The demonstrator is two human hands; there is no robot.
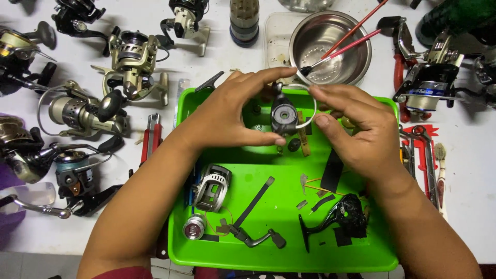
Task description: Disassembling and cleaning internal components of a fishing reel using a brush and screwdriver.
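Both my hands hold a small black and grey fishing reel part (284, 114) with a thin wire bail above a green tray (279, 258). My left hand (232, 113) pinches it from the left, thumb below and fingers above. My right hand (356, 124) grips it from the right. In the tray lie a silver reel frame (212, 187), a small metal spool (195, 226), a black crank handle (258, 238), a black reel body (347, 213) and several small loose parts.
Several spinning reels (129, 62) crowd the white table to the left. A steel bowl (330, 49) with red-handled brushes stands behind the tray. Another reel (431, 77), red pliers (399, 72) and hand tools (426, 155) lie at the right.
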